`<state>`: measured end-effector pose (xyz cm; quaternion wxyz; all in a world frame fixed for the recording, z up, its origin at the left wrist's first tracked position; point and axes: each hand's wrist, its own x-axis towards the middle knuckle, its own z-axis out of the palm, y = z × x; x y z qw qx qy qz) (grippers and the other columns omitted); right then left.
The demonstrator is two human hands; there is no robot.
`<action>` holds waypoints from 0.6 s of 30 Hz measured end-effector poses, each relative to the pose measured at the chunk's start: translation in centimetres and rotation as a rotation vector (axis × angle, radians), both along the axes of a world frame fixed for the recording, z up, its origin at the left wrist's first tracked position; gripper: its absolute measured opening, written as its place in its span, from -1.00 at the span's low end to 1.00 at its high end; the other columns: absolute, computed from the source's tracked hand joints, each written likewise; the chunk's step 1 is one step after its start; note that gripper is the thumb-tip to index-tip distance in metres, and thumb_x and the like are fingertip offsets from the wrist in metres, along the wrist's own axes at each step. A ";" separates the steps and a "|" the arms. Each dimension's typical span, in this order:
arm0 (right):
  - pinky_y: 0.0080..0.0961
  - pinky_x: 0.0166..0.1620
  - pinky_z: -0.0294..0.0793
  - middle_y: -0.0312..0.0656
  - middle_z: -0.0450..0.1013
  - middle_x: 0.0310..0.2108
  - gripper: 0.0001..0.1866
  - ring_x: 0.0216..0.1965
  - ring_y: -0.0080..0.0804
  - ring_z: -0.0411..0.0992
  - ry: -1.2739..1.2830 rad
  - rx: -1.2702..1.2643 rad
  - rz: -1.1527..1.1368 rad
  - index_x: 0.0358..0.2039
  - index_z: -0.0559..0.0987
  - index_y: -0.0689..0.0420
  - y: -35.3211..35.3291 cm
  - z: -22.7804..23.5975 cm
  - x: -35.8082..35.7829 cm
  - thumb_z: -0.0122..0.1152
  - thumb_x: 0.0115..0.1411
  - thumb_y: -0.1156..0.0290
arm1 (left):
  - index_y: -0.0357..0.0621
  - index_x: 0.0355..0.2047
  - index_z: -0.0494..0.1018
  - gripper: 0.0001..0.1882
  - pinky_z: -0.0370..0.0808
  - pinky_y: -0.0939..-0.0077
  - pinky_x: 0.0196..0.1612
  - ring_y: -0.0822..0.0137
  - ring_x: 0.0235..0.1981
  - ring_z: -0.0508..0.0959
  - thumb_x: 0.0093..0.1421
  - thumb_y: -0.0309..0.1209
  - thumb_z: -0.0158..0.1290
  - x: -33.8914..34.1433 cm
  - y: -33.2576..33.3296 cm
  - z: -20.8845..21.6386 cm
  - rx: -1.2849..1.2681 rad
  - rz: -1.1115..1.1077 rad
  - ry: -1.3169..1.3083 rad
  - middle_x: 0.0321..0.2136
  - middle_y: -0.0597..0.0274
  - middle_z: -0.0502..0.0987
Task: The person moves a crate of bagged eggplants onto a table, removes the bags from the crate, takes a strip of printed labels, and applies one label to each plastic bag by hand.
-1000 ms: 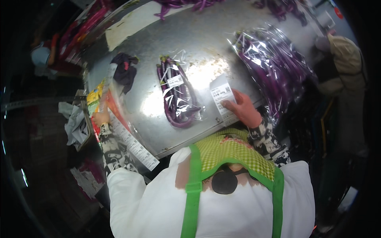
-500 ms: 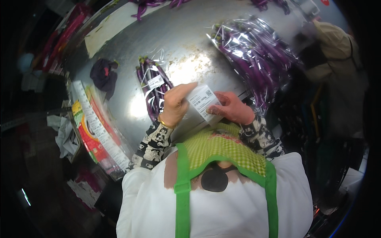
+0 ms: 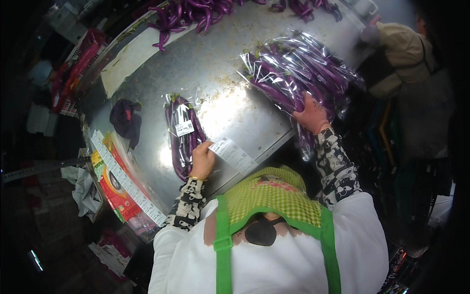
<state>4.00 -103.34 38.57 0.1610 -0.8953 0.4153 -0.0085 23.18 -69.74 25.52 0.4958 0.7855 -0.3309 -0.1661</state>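
Observation:
My left hand (image 3: 202, 160) pinches the end of a strip of white printed labels (image 3: 235, 156), which slants down toward my apron. Just beyond that hand lies a clear bag of long purple eggplants (image 3: 171, 139) with a white label (image 3: 185, 128) on it. At the right, my right hand (image 3: 312, 117) is closed on the near side of a pile of bagged eggplants (image 3: 320, 71). Its fingertips are partly hidden against the shiny film, so how firm the hold is cannot be seen.
Loose eggplants (image 3: 188, 14) lie along the table's far edge. On the left are a dark cloth (image 3: 126, 117), a long label strip (image 3: 128, 183) over colourful packaging (image 3: 113, 188), and a red crate (image 3: 81, 63). A person in beige (image 3: 404, 54) is at the far right.
My right hand has let go of the label strip and moved right onto the bagged eggplants. My left hand keeps the strip, now lower and nearer me. The view has shifted, showing more loose eggplants.

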 end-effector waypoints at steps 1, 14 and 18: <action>-0.23 0.12 0.39 0.13 0.43 0.05 -0.14 0.05 0.05 0.44 -0.100 0.059 0.006 0.21 0.25 0.22 0.6 0.5 0.1 0.32 -0.05 0.06 | -0.26 -0.35 0.55 -0.85 0.45 0.25 -0.36 -0.02 -0.46 0.54 0.10 -0.60 0.00 0.5 1.1 0.0 0.021 -0.012 0.014 -0.52 -0.06 0.54; 0.06 0.14 0.25 0.13 0.16 0.19 0.07 0.19 0.08 0.20 0.103 0.118 0.333 0.31 0.07 0.18 12.9 -7.0 10.2 0.33 -0.03 -0.18 | -0.28 -0.31 0.53 -0.87 0.41 0.54 -0.35 0.33 -0.41 0.52 0.10 -0.58 0.20 -5.6 -4.3 15.7 -0.394 -0.414 -0.025 -0.43 0.19 0.50; -0.04 0.15 0.29 0.20 0.19 0.16 0.10 0.13 0.19 0.27 -0.050 0.341 0.373 0.30 0.08 0.23 12.3 -6.3 8.5 0.37 -0.07 -0.17 | -0.31 -0.19 0.52 -0.81 0.44 0.66 -0.27 0.50 -0.33 0.52 0.17 -0.67 0.11 -6.1 -3.5 15.5 -0.431 -0.159 0.204 -0.36 0.27 0.54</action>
